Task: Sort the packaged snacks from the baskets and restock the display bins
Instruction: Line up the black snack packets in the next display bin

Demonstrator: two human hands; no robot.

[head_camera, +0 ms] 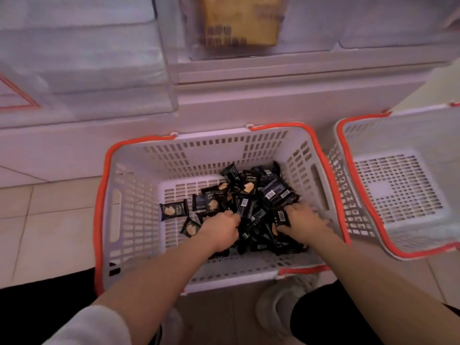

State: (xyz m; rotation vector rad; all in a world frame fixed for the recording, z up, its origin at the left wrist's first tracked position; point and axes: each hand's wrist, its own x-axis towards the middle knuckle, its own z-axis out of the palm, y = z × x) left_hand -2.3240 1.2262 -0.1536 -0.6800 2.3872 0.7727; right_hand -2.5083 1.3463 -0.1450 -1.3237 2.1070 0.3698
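A white slotted basket with an orange rim [139, 170] on the tiled floor [49, 220] holds a heap of black snack packets [251, 197], most printed with a yellow cracker, some showing barcodes; one packet [173, 211] lies apart, left of the heap. Right of this basket stands a second basket [398, 195]. Both hands reach into the heap: the left hand [220, 230] curls into packets, the right hand [302, 220] pinches a barcode-side packet [280, 218].
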